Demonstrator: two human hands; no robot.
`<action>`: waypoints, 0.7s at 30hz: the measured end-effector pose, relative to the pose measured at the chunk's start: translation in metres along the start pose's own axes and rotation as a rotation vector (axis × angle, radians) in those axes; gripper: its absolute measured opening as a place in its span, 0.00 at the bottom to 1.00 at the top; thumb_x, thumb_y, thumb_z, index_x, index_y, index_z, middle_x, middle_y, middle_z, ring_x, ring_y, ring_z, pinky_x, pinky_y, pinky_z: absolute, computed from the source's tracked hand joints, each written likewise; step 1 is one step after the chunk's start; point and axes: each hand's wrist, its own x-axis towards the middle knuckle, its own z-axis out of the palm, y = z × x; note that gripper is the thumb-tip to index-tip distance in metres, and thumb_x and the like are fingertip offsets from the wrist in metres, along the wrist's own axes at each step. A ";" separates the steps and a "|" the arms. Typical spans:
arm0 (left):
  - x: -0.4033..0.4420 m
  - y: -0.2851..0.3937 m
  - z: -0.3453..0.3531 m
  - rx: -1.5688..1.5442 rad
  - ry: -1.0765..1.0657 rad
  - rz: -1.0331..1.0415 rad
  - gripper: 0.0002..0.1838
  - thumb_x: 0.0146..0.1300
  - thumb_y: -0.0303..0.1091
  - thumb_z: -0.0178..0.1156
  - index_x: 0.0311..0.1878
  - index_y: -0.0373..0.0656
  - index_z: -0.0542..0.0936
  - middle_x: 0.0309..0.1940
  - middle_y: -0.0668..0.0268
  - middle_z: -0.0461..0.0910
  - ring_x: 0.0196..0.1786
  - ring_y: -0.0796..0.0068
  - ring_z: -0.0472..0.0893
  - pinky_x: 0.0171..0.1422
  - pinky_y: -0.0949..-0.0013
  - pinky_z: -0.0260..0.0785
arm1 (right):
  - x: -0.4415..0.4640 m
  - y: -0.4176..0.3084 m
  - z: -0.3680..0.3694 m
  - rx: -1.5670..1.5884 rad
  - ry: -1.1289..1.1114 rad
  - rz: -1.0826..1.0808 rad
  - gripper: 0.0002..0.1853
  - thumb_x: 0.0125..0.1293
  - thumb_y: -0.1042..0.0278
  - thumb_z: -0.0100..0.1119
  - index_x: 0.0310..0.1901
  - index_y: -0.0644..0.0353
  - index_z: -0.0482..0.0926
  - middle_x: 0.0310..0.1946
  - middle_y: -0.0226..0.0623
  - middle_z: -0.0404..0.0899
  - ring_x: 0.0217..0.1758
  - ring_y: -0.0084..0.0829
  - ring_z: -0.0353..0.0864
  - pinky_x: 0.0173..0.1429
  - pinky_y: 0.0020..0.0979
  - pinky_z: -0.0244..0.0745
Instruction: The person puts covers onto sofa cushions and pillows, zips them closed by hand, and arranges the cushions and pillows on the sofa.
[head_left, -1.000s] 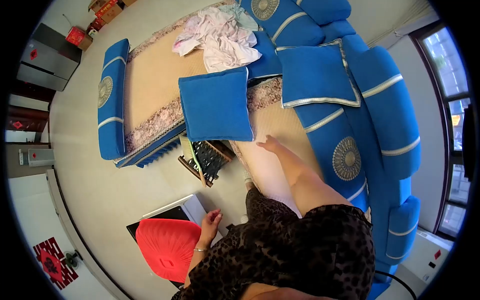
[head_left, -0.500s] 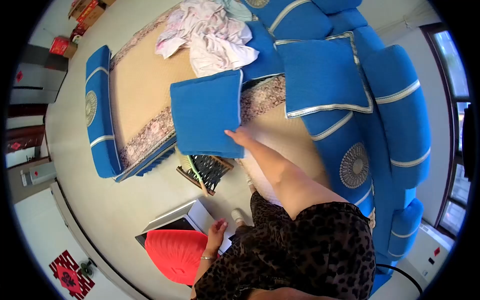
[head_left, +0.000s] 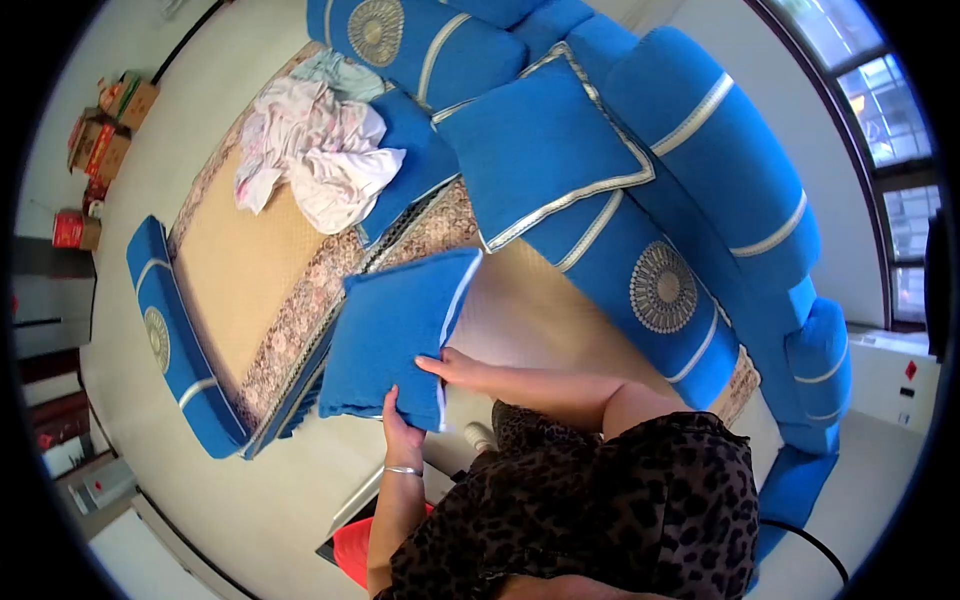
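Observation:
A square blue cushion (head_left: 385, 325) with pale edging is held up in front of me, tilted, over the gap between the sofa sections. My right hand (head_left: 455, 368) grips its right side, thumb on the near face. At its lower edge, my left hand (head_left: 403, 428), with a bracelet at the wrist, grips it too; the fingers of both hands are partly hidden behind the cushion. Beyond it, a larger blue cushion (head_left: 545, 145) with patterned trim leans on the sofa. Crumpled pale pink cloth (head_left: 320, 150) lies on the beige seat cover (head_left: 245, 265), against another blue cushion (head_left: 410, 150).
The blue sofa (head_left: 705, 140) curves along the right, below a window (head_left: 880, 110). A blue bolster (head_left: 180, 335) borders the far-left end. Cardboard boxes (head_left: 105, 150) stand on the floor at upper left. Something red (head_left: 352, 548) shows by my left forearm.
My left hand has come up from beside the red object and taken hold of the cushion's lower edge. The cushion has come lower and tilted, still in my right hand. The view has shifted.

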 end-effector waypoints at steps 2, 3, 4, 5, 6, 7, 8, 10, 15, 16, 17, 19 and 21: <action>-0.004 0.005 -0.002 0.007 -0.076 -0.024 0.25 0.62 0.42 0.51 0.59 0.37 0.68 0.54 0.56 0.75 0.55 0.58 0.75 0.62 0.56 0.67 | 0.010 0.005 -0.038 0.063 -0.104 0.009 0.28 0.65 0.44 0.51 0.49 0.65 0.76 0.46 0.37 0.78 0.49 0.30 0.75 0.53 0.35 0.70; -0.011 0.008 0.001 0.020 -0.114 -0.031 0.25 0.62 0.42 0.51 0.59 0.37 0.69 0.54 0.56 0.75 0.55 0.58 0.76 0.61 0.56 0.68 | 0.017 -0.001 -0.060 -0.097 0.123 -0.026 0.28 0.63 0.40 0.51 0.42 0.64 0.78 0.40 0.37 0.79 0.44 0.29 0.76 0.48 0.36 0.70; -0.015 0.010 0.001 0.033 -0.152 -0.038 0.25 0.62 0.43 0.51 0.59 0.37 0.69 0.53 0.55 0.75 0.54 0.58 0.76 0.60 0.57 0.69 | 0.032 -0.006 -0.089 -0.254 0.350 -0.060 0.30 0.61 0.36 0.50 0.35 0.63 0.80 0.33 0.37 0.80 0.39 0.29 0.77 0.44 0.37 0.70; -0.011 0.012 -0.011 -0.068 -0.070 -0.044 0.25 0.63 0.43 0.50 0.57 0.37 0.70 0.53 0.55 0.76 0.53 0.58 0.77 0.56 0.56 0.72 | 0.065 0.005 -0.132 -0.306 0.672 -0.019 0.33 0.55 0.30 0.54 0.24 0.61 0.79 0.23 0.36 0.77 0.31 0.30 0.75 0.37 0.38 0.67; -0.021 0.015 -0.008 -0.124 -0.057 -0.014 0.22 0.62 0.45 0.51 0.52 0.38 0.74 0.46 0.57 0.79 0.45 0.60 0.80 0.47 0.59 0.75 | 0.067 -0.010 -0.165 -0.259 0.825 0.049 0.35 0.49 0.30 0.60 0.35 0.62 0.79 0.31 0.39 0.79 0.34 0.32 0.76 0.37 0.37 0.68; -0.033 0.024 -0.015 -0.130 -0.151 -0.091 0.20 0.59 0.46 0.55 0.48 0.41 0.75 0.40 0.60 0.80 0.39 0.64 0.80 0.41 0.62 0.75 | 0.088 -0.019 -0.189 -0.032 0.972 0.147 0.37 0.47 0.32 0.63 0.42 0.63 0.76 0.38 0.40 0.78 0.39 0.33 0.76 0.39 0.40 0.69; -0.043 0.033 -0.022 -0.134 -0.239 -0.169 0.18 0.57 0.48 0.58 0.43 0.45 0.77 0.34 0.64 0.81 0.34 0.67 0.80 0.35 0.66 0.75 | 0.094 -0.027 -0.198 0.145 0.953 0.157 0.40 0.46 0.33 0.65 0.48 0.64 0.73 0.44 0.41 0.76 0.44 0.35 0.75 0.42 0.43 0.69; -0.060 0.027 -0.013 -0.208 0.019 -0.039 0.17 0.56 0.46 0.60 0.42 0.43 0.77 0.34 0.63 0.80 0.34 0.67 0.79 0.37 0.66 0.75 | 0.095 -0.052 -0.208 0.428 0.776 0.082 0.46 0.46 0.36 0.68 0.58 0.65 0.66 0.54 0.42 0.72 0.54 0.38 0.71 0.48 0.49 0.68; -0.085 0.030 -0.037 -0.131 0.033 -0.081 0.18 0.56 0.45 0.60 0.41 0.41 0.76 0.33 0.63 0.80 0.32 0.67 0.78 0.38 0.66 0.73 | 0.150 -0.083 -0.209 0.594 0.758 -0.236 0.43 0.54 0.41 0.64 0.63 0.64 0.62 0.58 0.41 0.70 0.61 0.39 0.67 0.61 0.49 0.60; -0.085 0.032 -0.042 -0.125 0.008 -0.076 0.16 0.57 0.45 0.59 0.41 0.42 0.77 0.33 0.64 0.81 0.32 0.68 0.79 0.38 0.66 0.74 | 0.141 -0.103 -0.202 0.530 0.821 -0.215 0.40 0.57 0.43 0.62 0.63 0.63 0.62 0.59 0.40 0.69 0.60 0.37 0.68 0.61 0.44 0.61; -0.085 0.035 -0.050 -0.115 -0.014 -0.078 0.15 0.58 0.44 0.58 0.41 0.42 0.77 0.33 0.65 0.81 0.32 0.69 0.80 0.37 0.67 0.75 | 0.125 -0.111 -0.195 0.468 0.890 -0.190 0.37 0.59 0.46 0.60 0.64 0.62 0.63 0.59 0.39 0.69 0.59 0.36 0.70 0.61 0.40 0.63; -0.077 0.042 -0.059 -0.096 -0.079 -0.116 0.13 0.59 0.42 0.57 0.39 0.43 0.78 0.34 0.65 0.82 0.32 0.70 0.81 0.37 0.68 0.75 | 0.087 -0.119 -0.191 0.271 0.902 -0.349 0.35 0.60 0.47 0.60 0.61 0.64 0.65 0.56 0.40 0.71 0.57 0.36 0.71 0.58 0.40 0.66; -0.084 0.050 -0.049 -0.014 -0.060 -0.119 0.13 0.59 0.42 0.57 0.39 0.42 0.78 0.34 0.65 0.82 0.33 0.70 0.81 0.37 0.69 0.75 | 0.030 -0.133 -0.178 0.296 0.790 -0.716 0.30 0.62 0.49 0.58 0.54 0.68 0.70 0.50 0.40 0.76 0.53 0.35 0.74 0.54 0.40 0.71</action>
